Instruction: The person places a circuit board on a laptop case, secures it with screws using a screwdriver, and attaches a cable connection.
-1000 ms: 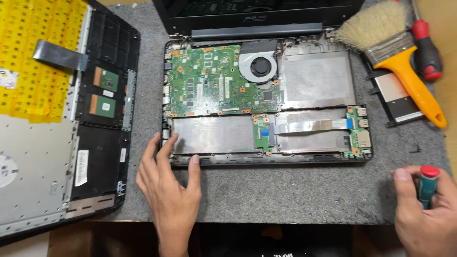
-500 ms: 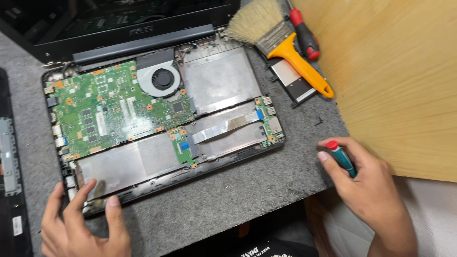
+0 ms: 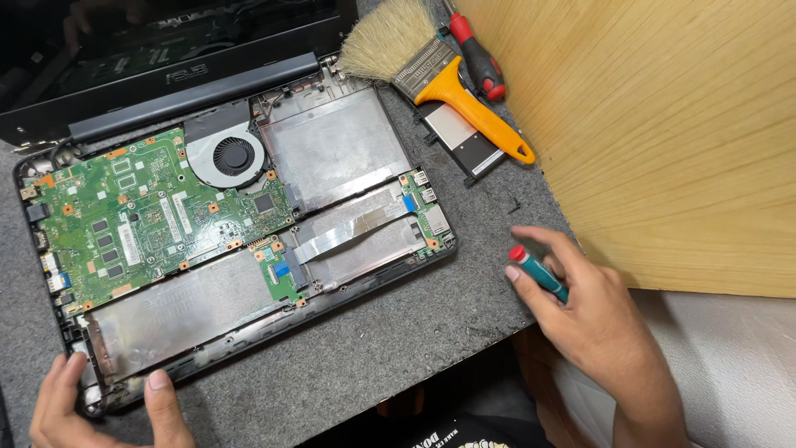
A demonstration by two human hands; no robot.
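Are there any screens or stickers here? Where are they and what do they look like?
Laptop screen: top left, behind the opened laptop base; dark, glossy, switched off, black frame.
Board stickers: small white rectangles on the green circuit board, left of the round fan.
No packages or signs.

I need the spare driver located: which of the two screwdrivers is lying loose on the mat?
The red-handled screwdriver, lying by the brush at the top. The teal one with a red cap is gripped in the right hand.

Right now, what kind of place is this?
Probably an electronics repair bench: an opened laptop lies on a grey mat, with a brush nearby and a small screwdriver in the right hand.
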